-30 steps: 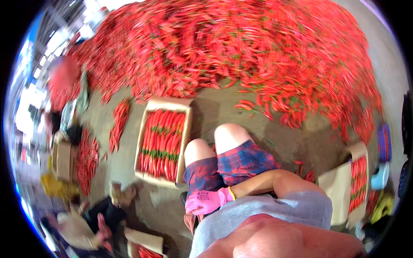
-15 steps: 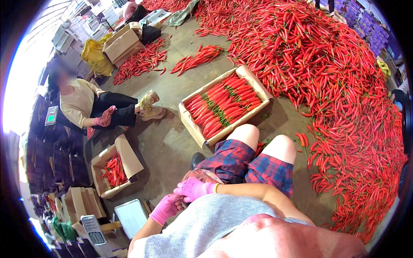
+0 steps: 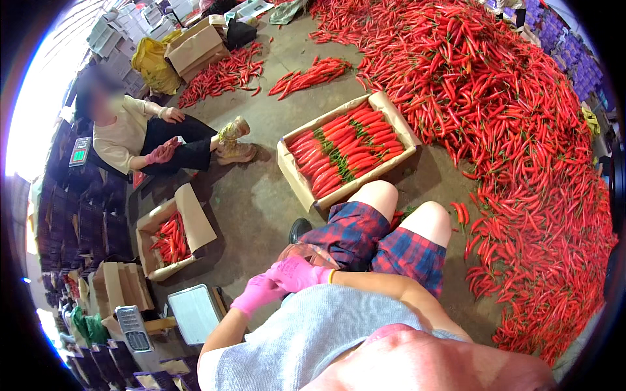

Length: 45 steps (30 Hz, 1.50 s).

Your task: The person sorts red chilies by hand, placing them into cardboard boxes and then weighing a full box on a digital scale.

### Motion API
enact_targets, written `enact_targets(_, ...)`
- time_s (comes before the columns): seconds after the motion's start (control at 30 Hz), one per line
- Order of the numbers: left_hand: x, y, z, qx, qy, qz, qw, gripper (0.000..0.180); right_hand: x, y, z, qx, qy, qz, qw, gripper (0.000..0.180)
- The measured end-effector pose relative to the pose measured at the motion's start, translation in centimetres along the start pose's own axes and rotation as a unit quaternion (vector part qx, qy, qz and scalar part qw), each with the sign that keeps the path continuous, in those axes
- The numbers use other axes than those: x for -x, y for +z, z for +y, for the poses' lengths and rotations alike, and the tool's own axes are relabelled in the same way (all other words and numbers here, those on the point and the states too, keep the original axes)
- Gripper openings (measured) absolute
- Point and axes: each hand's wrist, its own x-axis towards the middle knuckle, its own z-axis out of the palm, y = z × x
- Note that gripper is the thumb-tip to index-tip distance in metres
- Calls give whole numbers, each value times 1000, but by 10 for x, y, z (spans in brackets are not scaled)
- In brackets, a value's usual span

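Note:
Both my hands wear pink gloves and meet in front of my waist, near my left thigh. My left hand [image 3: 256, 293] has its fingers bent in against the other glove, and its fingertips are partly covered. My right hand [image 3: 297, 274] is closed over them. Whether something small is pinched between them cannot be made out. In front of my knees stands a paper-lined carton [image 3: 305, 191] filled with neat rows of red chili peppers [image 3: 347, 154], their green stems meeting along lines. A few loose chilies [image 3: 460, 214] lie right of my knee.
A large chili heap [image 3: 450, 78] covers the floor to the right. On the left sit a smaller carton [image 3: 200, 225] of chilies, a white-topped scale [image 3: 194, 315] and stacked dark crates [image 3: 91, 228]. A co-worker [image 3: 124, 140] sits behind them. Small chili piles [image 3: 310, 76] lie farther off.
My hands have drawn closer together, the left one sliding further under the right. The co-worker's hands have moved together over the lap. The view has shifted slightly.

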Motion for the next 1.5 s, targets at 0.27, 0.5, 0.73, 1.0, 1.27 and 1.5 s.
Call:
enact_targets(0.27,24,-19,-7,-141,108,-29,984,29,32,-24,45,13,109,135,985,17)
enact_targets(0.5,28,4,-13,-145,-29,-179,973,33,54,-35,80,-45,99,153,982,53)
enact_targets(0.73,34,39,-56,53,-90,-299,948,28,63,-224,-32,-59,-17,374,925,69)
enact_targets(1.0,-3,-7,-66,236,-194,-251,918,32,188,-169,40,-138,271,360,882,48)
enact_targets(1.27,-97,-79,-123,323,-24,69,944,23,369,-152,79,-151,404,563,705,44)
enact_targets(1.5,-200,-65,-136,449,-19,107,887,36,347,33,98,-184,506,135,831,55)
